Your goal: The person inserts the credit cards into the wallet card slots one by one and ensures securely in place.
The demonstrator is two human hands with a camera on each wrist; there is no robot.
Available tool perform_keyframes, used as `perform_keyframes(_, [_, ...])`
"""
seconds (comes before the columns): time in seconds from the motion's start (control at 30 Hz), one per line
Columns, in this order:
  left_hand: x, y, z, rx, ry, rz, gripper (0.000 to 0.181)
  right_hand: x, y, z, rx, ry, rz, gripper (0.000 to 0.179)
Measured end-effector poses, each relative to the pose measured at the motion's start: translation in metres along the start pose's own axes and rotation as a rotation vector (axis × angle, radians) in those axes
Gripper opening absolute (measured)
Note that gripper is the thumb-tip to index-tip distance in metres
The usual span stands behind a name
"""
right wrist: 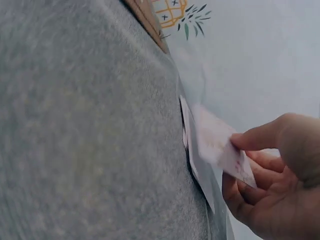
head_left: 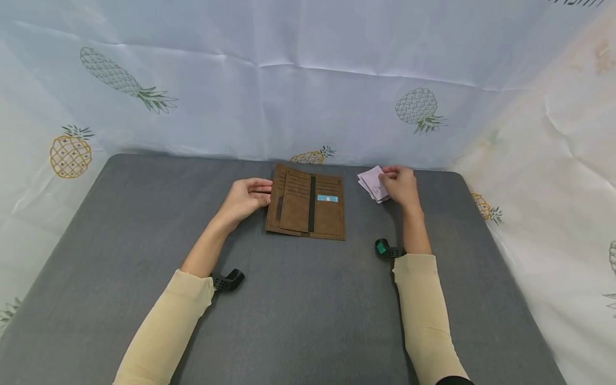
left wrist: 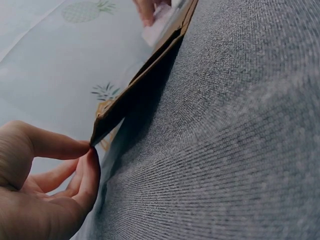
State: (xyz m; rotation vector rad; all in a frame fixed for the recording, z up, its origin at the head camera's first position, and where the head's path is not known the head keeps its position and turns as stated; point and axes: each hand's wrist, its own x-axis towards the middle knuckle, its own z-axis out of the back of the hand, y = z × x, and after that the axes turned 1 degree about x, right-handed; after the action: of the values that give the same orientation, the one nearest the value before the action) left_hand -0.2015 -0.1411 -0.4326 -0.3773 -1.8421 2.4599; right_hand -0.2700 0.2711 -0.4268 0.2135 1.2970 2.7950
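A brown wallet (head_left: 297,206) lies unfolded on the grey table, with card slots on both sides, a dark band down the middle and a blue card (head_left: 328,198) in a right-hand slot. My left hand (head_left: 246,200) pinches the wallet's left edge between thumb and fingers; the left wrist view shows that edge raised off the cloth. To the right, my right hand (head_left: 401,186) pinches a pale pink paper slip (right wrist: 220,142), perhaps a banknote, between thumb and fingers. More pink slips (right wrist: 192,145) lie on the table just beneath it.
Grey cloth covers the table (head_left: 308,315). Behind it hangs a pale curtain (head_left: 332,117) printed with pineapples, and it continues along both sides. Black wrist devices (head_left: 228,279) sit at both cuffs.
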Motion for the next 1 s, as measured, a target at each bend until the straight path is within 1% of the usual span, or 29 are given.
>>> perform_keyframes(0.17, [0.001, 0.000, 0.000, 0.002, 0.000, -0.002, 0.049, 0.001, 0.006, -0.003, 0.127, 0.020, 0.026, 0.036])
perform_keyframes(0.27, [0.001, 0.000, 0.000, 0.002, -0.002, -0.002, 0.049, -0.001, 0.015, -0.008, 0.208, 0.054, 0.053, 0.039])
perform_keyframes(0.37, [0.001, 0.001, -0.001, 0.003, -0.003, -0.003, 0.050, -0.004, 0.028, -0.016, 0.271, 0.077, 0.050, 0.039])
perform_keyframes(0.53, [0.001, 0.000, -0.001, -0.001, -0.003, -0.006, 0.050, -0.009, 0.049, -0.033, 0.335, 0.105, 0.024, 0.038])
perform_keyframes(0.63, [0.001, 0.000, -0.001, -0.006, -0.003, -0.007, 0.050, -0.011, 0.059, -0.044, 0.366, 0.145, 0.028, 0.039])
perform_keyframes(0.8, [0.000, 0.000, 0.000, -0.010, -0.004, -0.011, 0.050, -0.014, 0.068, -0.059, 0.458, 0.218, 0.047, 0.040])
perform_keyframes(1.0, [0.001, 0.000, -0.002, -0.007, 0.003, -0.016, 0.050, -0.018, 0.074, -0.073, 0.550, 0.263, 0.038, 0.042])
